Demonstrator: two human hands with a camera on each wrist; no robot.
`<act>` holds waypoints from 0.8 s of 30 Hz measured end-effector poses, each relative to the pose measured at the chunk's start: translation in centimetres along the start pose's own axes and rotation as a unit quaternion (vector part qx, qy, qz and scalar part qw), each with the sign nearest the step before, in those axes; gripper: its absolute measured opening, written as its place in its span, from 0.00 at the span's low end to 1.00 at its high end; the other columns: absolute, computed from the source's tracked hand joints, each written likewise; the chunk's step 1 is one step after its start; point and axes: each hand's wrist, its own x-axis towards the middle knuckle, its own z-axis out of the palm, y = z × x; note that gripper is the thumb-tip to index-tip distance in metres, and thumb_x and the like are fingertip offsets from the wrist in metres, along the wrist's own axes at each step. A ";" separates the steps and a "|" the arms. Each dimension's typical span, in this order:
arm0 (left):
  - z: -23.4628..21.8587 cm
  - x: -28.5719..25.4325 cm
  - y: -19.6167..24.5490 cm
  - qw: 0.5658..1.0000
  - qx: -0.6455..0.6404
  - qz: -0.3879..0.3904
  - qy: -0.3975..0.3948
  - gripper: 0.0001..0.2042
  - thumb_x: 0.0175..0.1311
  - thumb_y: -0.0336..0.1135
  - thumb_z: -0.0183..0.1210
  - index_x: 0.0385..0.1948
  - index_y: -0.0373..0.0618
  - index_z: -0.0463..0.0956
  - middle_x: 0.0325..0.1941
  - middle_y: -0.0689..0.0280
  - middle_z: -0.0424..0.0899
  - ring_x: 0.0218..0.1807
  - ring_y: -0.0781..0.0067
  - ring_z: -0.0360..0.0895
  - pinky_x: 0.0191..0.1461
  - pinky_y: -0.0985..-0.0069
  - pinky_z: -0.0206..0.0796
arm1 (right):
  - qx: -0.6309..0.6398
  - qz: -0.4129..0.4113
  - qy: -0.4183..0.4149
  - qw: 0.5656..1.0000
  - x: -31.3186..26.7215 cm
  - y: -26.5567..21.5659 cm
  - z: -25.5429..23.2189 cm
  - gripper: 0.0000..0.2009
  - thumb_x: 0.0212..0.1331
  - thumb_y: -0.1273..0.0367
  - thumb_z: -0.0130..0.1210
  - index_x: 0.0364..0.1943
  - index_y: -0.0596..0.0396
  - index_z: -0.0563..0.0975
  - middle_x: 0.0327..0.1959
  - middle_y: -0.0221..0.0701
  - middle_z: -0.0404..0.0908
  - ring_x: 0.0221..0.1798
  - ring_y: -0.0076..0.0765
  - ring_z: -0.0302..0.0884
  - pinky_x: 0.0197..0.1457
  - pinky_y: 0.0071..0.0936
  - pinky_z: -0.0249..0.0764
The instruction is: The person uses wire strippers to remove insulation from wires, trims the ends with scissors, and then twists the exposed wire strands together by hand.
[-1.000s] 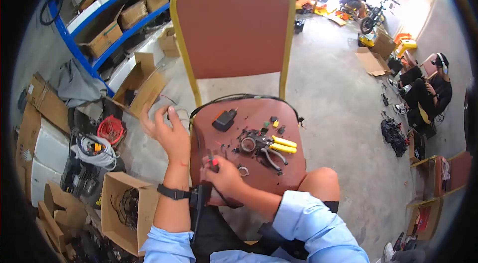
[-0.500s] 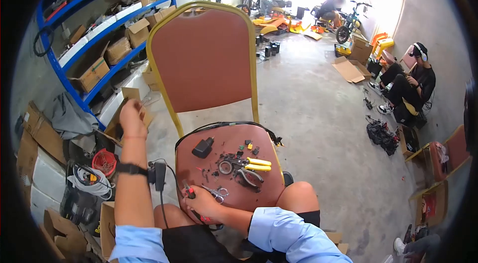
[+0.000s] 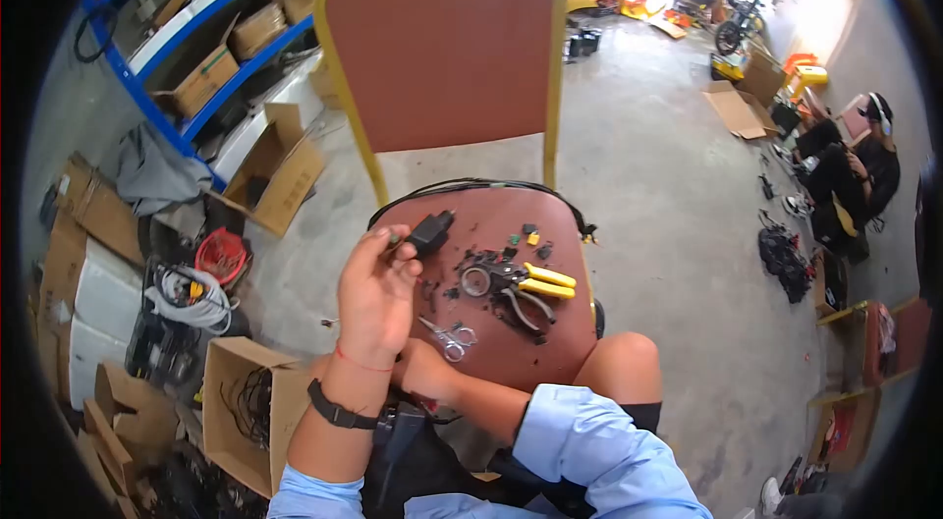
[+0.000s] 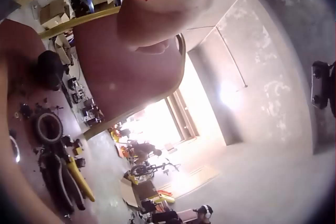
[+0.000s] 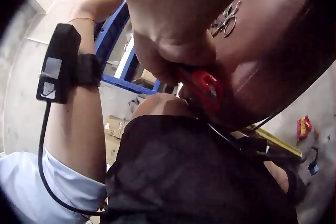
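Left hand (image 3: 377, 288), curled, apparently pinching green piece (image 3: 395, 239); right hand (image 5: 173, 50), curled round red tool (image 5: 208, 85); slackened fingers could lose the piece among three-o'clock scraps (image 3: 452, 293).

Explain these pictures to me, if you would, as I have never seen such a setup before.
There is no machine: these are someone's bare hands, the left hand and the right hand. The head view comes from a camera worn on the head, looking down; the others come from wrist cameras. On the chair seat lie scissors, a yellow-handled tool, grey-handled pliers, a black adapter and small scraps. The right hand holds a red item, best seen from its own wrist. The left hand is by the adapter; whether it pinches something small, I cannot tell.
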 end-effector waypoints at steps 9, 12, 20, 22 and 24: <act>-1.6 0.5 -1.1 0.981 0.186 0.004 -0.055 0.12 0.79 0.38 0.56 0.52 0.40 0.81 0.35 0.72 0.80 0.35 0.84 0.73 0.41 0.84 0.67 | 0.253 0.152 0.084 0.952 -1.8 -3.5 -4.2 0.07 0.68 0.73 0.59 0.47 0.59 0.79 0.36 0.31 0.85 0.36 0.25 0.83 0.39 0.25 0.78; -1.5 0.2 -1.0 0.960 0.272 0.016 -0.067 0.14 0.79 0.39 0.57 0.54 0.40 0.81 0.37 0.72 0.81 0.35 0.86 0.73 0.41 0.85 0.67 | 0.186 0.076 0.108 0.974 -3.6 -6.7 -6.2 0.10 0.68 0.73 0.60 0.51 0.58 0.77 0.38 0.31 0.85 0.36 0.26 0.82 0.36 0.24 0.77; -2.7 0.0 -2.3 0.971 0.195 -0.092 -0.102 0.14 0.77 0.36 0.60 0.58 0.40 0.78 0.43 0.68 0.84 0.36 0.85 0.76 0.41 0.84 0.71 | 0.208 0.048 0.068 0.974 -7.3 -10.2 -10.1 0.15 0.73 0.69 0.57 0.60 0.57 0.72 0.43 0.31 0.84 0.41 0.21 0.80 0.43 0.22 0.75; -2.2 0.0 -2.5 0.972 0.180 -0.100 -0.109 0.14 0.78 0.35 0.58 0.58 0.38 0.78 0.44 0.67 0.85 0.37 0.84 0.77 0.43 0.83 0.73 | 0.188 0.033 0.076 0.979 -7.2 -9.7 -10.4 0.15 0.73 0.69 0.58 0.60 0.57 0.72 0.43 0.31 0.85 0.42 0.21 0.80 0.44 0.23 0.75; -2.0 -0.1 -2.8 0.968 0.196 -0.102 -0.118 0.14 0.78 0.34 0.58 0.58 0.38 0.77 0.45 0.66 0.85 0.38 0.83 0.78 0.44 0.82 0.74 | 0.148 0.016 0.103 0.983 -6.9 -8.8 -10.5 0.16 0.73 0.69 0.58 0.60 0.57 0.73 0.43 0.31 0.85 0.42 0.23 0.81 0.45 0.25 0.76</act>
